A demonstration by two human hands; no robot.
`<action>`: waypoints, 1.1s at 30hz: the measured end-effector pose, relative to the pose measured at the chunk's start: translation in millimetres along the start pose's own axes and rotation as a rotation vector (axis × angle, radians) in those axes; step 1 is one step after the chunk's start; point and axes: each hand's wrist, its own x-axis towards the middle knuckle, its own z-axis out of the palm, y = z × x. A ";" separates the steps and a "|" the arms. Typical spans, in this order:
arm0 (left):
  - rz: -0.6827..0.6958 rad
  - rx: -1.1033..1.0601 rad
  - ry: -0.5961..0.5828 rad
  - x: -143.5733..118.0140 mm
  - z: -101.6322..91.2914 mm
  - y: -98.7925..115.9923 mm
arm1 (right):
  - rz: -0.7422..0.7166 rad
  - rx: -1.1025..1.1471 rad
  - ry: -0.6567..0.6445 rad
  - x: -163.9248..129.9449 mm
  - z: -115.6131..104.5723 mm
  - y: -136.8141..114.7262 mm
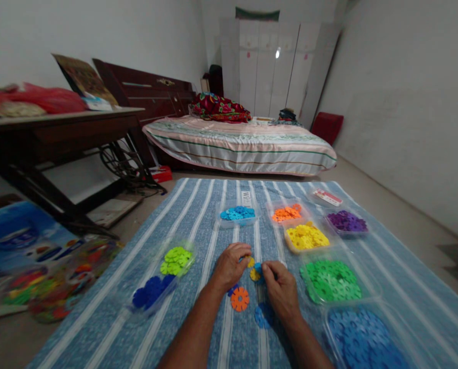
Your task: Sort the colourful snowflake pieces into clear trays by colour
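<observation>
My left hand (231, 265) and my right hand (279, 288) meet over a blue striped cloth (198, 215) on the floor. Between the fingertips sits a small cluster of yellow and blue snowflake discs (255, 270), and both hands pinch it. An orange disc (240, 299) lies just below the left hand. A blue disc (263, 313) lies beside the right wrist. Part of the cluster is hidden by the fingers.
Clear trays of sorted discs ring the hands: lime (177, 259), dark blue (152, 291), light blue (237, 213), orange (286, 212), yellow (307, 237), purple (346, 221), green (331, 279), blue (361, 338). A bag of mixed discs (65, 279) lies left. A bed (240, 141) and a table (60, 128) stand behind.
</observation>
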 end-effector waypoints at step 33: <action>-0.010 0.002 0.011 1.6 1.4 0.5 | -0.009 -0.009 0.002 1.5 -2.2 -1.5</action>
